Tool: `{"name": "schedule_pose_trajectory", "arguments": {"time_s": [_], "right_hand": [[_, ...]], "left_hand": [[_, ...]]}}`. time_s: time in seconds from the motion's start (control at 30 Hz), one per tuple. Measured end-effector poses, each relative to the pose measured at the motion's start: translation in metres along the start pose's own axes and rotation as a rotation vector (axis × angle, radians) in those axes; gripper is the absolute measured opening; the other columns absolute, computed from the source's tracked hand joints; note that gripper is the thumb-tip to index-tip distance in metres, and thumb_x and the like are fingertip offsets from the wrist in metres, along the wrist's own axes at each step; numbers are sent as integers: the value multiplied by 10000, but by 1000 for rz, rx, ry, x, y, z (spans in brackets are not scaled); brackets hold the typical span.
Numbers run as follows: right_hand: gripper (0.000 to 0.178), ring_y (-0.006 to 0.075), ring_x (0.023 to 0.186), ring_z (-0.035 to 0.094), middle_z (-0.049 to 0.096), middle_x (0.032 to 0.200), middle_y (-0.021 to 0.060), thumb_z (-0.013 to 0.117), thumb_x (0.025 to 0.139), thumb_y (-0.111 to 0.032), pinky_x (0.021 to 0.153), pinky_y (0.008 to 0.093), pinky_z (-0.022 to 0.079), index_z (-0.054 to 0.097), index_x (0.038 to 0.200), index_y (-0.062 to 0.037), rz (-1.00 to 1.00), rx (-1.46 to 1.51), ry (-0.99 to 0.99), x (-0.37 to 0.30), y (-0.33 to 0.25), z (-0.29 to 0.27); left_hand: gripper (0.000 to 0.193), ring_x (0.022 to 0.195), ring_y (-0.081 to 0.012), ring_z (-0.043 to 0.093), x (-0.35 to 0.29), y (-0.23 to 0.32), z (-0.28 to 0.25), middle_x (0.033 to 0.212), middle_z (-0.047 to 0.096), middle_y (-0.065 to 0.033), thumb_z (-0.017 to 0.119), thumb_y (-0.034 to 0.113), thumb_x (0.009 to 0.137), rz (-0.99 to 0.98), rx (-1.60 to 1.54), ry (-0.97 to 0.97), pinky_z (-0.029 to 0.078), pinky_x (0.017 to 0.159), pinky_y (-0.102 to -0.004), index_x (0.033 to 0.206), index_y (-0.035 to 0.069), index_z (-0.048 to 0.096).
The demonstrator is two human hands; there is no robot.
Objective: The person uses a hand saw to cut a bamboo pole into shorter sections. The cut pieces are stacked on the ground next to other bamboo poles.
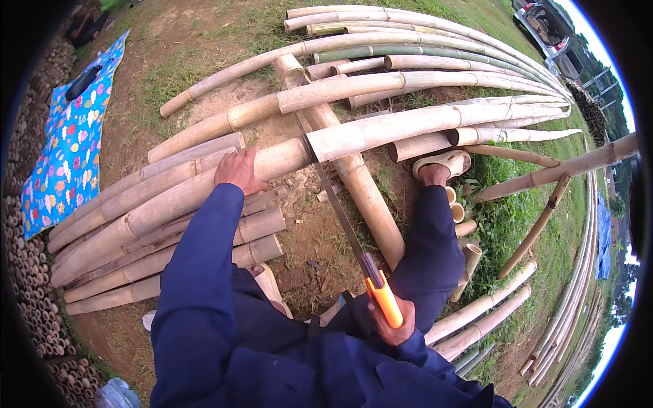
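My left hand [240, 171] is curled over the top of a thick pale bamboo pole [282, 158], gripping it from above. Held in my closed right hand [398, 325] is a handsaw [343, 214] with an orange handle [386, 299]. Its long dark blade slants up and away to the left, with its far part in the pole, to the right of my left hand. Beneath the pole, a bamboo crosspiece [364, 194] lies crosswise on the ground. Whether the blade has passed through the whole pole, I cannot tell.
Several long bamboo poles [422, 51] stretch to the far right. Shorter lengths [183, 245] lie stacked at the left. My sandalled foot [442, 164] is by the pole ends. A blue patterned mat [75, 136] and cut bamboo tubes [34, 285] are at far left.
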State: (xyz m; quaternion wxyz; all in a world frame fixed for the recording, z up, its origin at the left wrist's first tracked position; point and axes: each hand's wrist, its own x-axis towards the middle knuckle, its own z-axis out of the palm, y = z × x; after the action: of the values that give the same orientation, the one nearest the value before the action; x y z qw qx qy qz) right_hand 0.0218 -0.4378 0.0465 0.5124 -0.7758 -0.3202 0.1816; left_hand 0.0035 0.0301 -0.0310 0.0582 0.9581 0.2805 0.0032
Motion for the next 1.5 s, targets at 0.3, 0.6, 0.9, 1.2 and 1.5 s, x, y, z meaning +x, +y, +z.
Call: {"name": "schedule_pose_trajectory", "arguments": {"time_s": [0.3,0.6,0.9,1.2,1.5], "right_hand": [[237,148,547,475,557,617,83,767,963,-143,539,372,415,632,850,16,102,196,-11,86,20,64],[151,156,567,551,579,622,90,761,946,-109,577,361,471,685,910,17,123,125,-41,119,30,59],[188,159,602,619,632,661,84,755,938,-75,609,340,508,739,1087,38,56,69,39,3,4,13],[241,180,538,476,535,619,119,777,947,-151,544,396,425,630,840,7,67,185,19,110,43,74],[165,178,584,587,637,675,117,770,940,-113,591,365,481,687,929,30,132,87,-67,116,32,58]], "left_hand": [[826,1098,-399,691,-7,6,-5,1142,716,-224,927,457,639,0,7,-61,537,1013,-467,1262,28,594],[835,1063,-413,696,10,10,0,1132,722,-235,936,482,627,40,0,13,549,978,-471,1243,27,604],[755,1050,-420,689,-1,-2,0,1119,721,-225,907,417,627,15,15,33,549,963,-484,1212,45,607],[833,1102,-404,688,-1,5,-8,1160,714,-222,924,453,629,35,-9,-28,544,990,-475,1273,31,604],[745,1041,-413,692,5,6,6,1145,720,-199,899,399,623,40,22,41,547,958,-482,1217,53,612]]}}
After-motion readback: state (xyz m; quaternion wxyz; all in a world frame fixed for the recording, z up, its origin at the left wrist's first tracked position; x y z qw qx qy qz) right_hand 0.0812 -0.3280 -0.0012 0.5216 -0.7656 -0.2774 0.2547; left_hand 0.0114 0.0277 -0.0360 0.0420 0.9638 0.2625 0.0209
